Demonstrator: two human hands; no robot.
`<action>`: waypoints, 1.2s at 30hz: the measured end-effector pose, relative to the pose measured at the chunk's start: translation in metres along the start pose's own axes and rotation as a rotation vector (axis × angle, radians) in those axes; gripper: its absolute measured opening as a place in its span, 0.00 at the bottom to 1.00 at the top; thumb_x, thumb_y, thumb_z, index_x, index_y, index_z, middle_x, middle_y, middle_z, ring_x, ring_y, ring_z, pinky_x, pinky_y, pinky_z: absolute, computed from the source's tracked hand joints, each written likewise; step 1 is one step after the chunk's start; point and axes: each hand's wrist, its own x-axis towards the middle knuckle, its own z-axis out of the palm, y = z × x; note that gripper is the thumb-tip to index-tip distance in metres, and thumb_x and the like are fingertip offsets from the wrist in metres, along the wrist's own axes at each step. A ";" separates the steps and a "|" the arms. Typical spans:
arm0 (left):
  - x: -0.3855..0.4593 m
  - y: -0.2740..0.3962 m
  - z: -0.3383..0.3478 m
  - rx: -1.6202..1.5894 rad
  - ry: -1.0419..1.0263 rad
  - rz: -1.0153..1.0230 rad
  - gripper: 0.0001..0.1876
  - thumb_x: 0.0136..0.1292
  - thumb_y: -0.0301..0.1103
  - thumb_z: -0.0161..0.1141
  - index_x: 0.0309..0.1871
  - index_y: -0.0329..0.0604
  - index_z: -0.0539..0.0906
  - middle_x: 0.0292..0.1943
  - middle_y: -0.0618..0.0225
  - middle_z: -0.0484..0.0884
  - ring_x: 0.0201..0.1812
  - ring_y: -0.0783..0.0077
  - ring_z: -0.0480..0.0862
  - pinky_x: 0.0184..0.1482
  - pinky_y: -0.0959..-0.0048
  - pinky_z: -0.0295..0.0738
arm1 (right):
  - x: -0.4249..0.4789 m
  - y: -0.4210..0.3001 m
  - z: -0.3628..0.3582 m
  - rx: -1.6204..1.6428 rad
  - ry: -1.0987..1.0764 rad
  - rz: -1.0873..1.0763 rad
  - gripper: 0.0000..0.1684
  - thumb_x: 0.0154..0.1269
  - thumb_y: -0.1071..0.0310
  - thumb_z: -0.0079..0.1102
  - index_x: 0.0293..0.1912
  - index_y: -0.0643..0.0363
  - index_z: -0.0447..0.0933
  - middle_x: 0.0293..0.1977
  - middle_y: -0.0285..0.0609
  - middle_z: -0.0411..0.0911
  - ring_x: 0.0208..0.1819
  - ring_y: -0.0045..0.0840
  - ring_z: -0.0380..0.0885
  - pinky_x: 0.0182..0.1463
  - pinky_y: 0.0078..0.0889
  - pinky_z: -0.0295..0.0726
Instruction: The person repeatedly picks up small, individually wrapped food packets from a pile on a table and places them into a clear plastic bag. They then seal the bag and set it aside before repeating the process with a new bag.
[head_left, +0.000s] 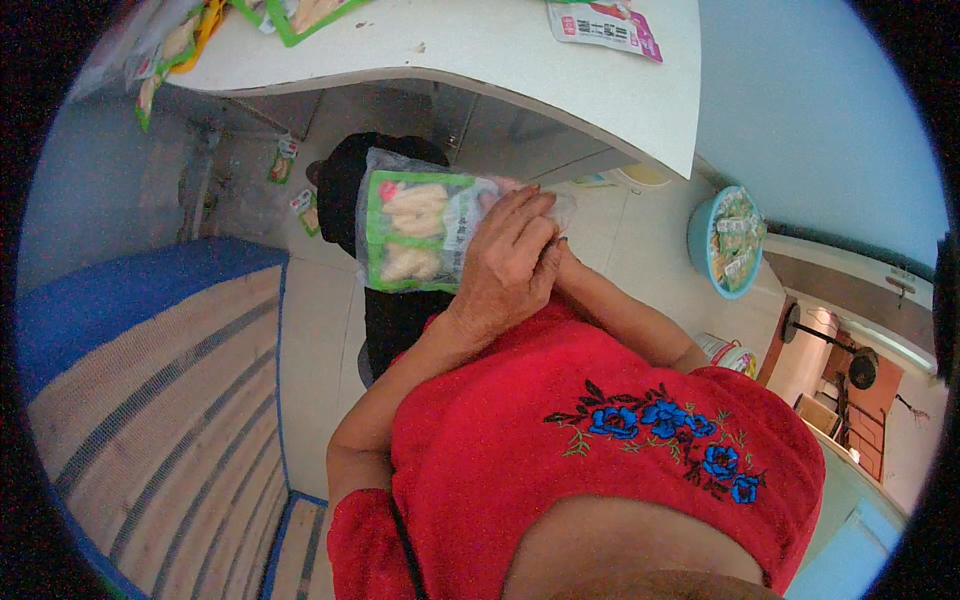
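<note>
A clear plastic bag (363, 225) lies over my lap, with a green-edged pack of pale food (416, 214) inside it. The pack bears writing. My left hand (506, 259) lies across the right end of the bag, its fingers bent over the plastic. Crossing beneath it from the right is my right hand (568, 264); most of it is hidden behind the left, so its grip on the bag does not show. Crumpled clear plastic sticks out past my left fingertips.
Ahead stands a white table (480, 45) with several food packs on it. Two small packs (282, 159) lie on the floor at left, near a blue-edged striped mesh panel (180, 390). A light-blue basin (701, 240) of packs and a white bucket (726, 354) stand at right.
</note>
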 end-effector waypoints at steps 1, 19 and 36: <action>0.000 -0.001 0.000 0.004 0.001 0.002 0.12 0.56 0.26 0.60 0.44 0.37 0.78 0.56 0.49 0.78 0.60 0.45 0.75 0.64 0.53 0.67 | 0.000 0.002 0.000 -0.004 0.004 -0.005 0.21 0.69 0.66 0.48 0.59 0.61 0.67 0.59 0.44 0.70 0.59 0.30 0.70 0.59 0.32 0.71; -0.005 -0.011 -0.007 -0.048 0.151 -0.030 0.08 0.55 0.24 0.61 0.37 0.34 0.76 0.49 0.46 0.80 0.54 0.42 0.78 0.56 0.55 0.73 | 0.004 -0.086 -0.009 -0.445 0.071 0.064 0.12 0.64 0.65 0.55 0.41 0.63 0.79 0.34 0.40 0.82 0.38 0.27 0.80 0.44 0.31 0.79; -0.011 -0.014 -0.007 -0.069 0.107 -0.099 0.08 0.59 0.26 0.60 0.41 0.35 0.78 0.50 0.48 0.81 0.51 0.46 0.80 0.53 0.57 0.75 | 0.206 -0.168 0.047 -0.878 0.089 -0.579 0.26 0.61 0.61 0.59 0.57 0.63 0.72 0.49 0.57 0.76 0.43 0.43 0.80 0.46 0.44 0.80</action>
